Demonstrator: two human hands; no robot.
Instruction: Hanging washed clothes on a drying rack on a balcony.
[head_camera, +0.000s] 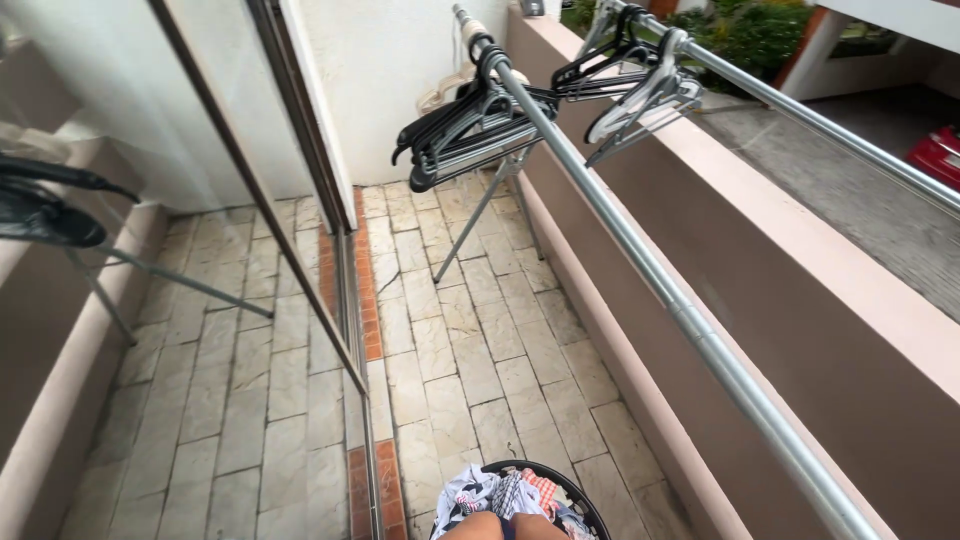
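A: Hands? Only a sliver of skin (505, 527) at the bottom edge; cannot tell which hand, nor whether either grip is spread or closed.

B: Laundry basket (585, 500)?

A: On the tiled floor (470, 340), directly beneath that skin, holding crumpled clothes (500, 492). Black hangers (470, 130) on the steel rail (640, 260), well apart.

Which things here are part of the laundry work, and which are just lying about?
Part of the work:
- laundry basket with mixed clothes
- black hangers on the near metal rail
- hangers on the far rail

Just there:
- tiled floor
- glass door
- balcony wall
- shrubs

Neither hand can be made out.
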